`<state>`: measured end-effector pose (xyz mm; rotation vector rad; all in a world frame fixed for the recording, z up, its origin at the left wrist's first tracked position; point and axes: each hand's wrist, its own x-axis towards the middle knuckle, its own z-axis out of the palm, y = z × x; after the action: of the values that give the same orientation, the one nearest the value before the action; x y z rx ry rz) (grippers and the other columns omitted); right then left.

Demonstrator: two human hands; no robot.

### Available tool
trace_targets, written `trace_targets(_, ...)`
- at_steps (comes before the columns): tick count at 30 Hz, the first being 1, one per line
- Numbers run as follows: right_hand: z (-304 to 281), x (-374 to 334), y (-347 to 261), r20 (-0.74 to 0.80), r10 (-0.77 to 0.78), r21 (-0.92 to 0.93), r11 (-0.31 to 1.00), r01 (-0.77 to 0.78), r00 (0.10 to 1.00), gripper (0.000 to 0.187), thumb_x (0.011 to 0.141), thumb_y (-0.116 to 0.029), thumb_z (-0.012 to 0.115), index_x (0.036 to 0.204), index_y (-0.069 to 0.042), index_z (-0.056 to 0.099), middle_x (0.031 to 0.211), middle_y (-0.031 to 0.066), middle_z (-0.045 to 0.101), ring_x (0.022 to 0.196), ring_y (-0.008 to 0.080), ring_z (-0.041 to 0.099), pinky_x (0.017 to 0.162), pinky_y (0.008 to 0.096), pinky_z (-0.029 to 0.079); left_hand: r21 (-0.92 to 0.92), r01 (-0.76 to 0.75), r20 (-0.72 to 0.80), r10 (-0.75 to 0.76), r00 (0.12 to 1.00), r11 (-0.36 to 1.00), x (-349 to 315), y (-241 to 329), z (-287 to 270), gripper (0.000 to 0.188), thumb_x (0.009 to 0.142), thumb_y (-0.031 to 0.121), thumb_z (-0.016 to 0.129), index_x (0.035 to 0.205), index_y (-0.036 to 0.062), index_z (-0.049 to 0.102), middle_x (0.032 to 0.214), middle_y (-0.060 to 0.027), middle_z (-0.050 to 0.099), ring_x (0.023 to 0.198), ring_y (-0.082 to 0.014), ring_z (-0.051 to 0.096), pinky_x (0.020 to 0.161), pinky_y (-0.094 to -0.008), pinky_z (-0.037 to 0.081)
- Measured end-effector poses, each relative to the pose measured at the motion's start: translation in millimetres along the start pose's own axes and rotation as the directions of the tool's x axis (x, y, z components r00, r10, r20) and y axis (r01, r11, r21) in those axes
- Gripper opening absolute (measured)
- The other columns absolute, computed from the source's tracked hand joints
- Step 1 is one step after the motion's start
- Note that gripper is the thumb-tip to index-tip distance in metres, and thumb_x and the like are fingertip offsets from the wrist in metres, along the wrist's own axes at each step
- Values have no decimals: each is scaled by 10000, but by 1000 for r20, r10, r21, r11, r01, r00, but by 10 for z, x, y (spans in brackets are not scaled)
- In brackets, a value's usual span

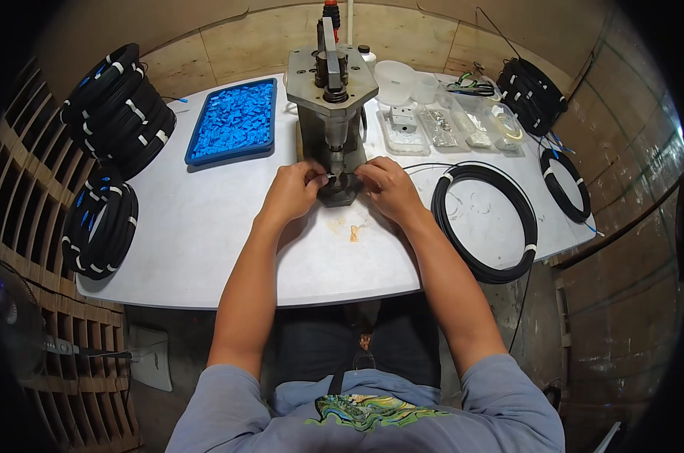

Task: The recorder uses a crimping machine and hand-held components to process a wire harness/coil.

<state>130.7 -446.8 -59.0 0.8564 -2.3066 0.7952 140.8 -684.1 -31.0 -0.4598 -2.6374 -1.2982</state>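
Note:
A metal bench press (331, 121) stands upright in front of me, its ram pointing down at a small dark base. My left hand (293, 190) is at the left side of that base, thumb and fingers pinched together; what lies between them is too small to make out. On the other side, my right hand (391, 187) has its fingers closed around the end of a thin black cable. That cable runs back to a large black cable coil (529, 219) tied with white bands, lying at the right of the table. My fingertips are partly hidden beside the press.
A blue tray (192, 158) of small blue parts lies left of the press. Stacked black coils (119, 113) stand far left, another coil (100, 226) nearer. Clear boxes (406, 143) with small metal parts and white tubs (395, 81) are behind right. More coils (531, 94) sit far right.

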Motion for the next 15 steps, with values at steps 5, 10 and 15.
trace_targets(5, 15, 15, -12, -44, -51, -24, 998, 50, 998, 263, 751, 42, 709, 989, -68, 724, 921, 91, 669, 879, 306, 644, 803, 399, 531, 2, 6, 1, -6, 1000, 1000, 11, -25, 10, 149, 910, 91, 694, 995, -26, 731, 869, -202, 746, 790, -306, 732, 765, -380, 560)
trace_targets(10, 2, 10, -31, -18, -49, -31, 998, 48, 999, 268, 745, 45, 707, 987, -68, 724, 921, 88, 669, 878, 304, 643, 802, 396, 528, -4, 20, 4, -20, 1000, 1000, -5, -28, 7, 144, 914, 92, 691, 991, -23, 727, 870, -205, 744, 793, -316, 730, 767, -387, 558)
trace_targets(15, 10, 4, -26, -15, -39, -23, 999, 38, 999, 269, 740, 44, 707, 984, -67, 729, 911, 86, 668, 875, 302, 641, 802, 396, 527, 37, 22, 16, -23, 1000, 999, 0, -37, 9, 126, 922, 68, 695, 1004, -27, 704, 842, -151, 747, 759, -223, 713, 753, -342, 553)
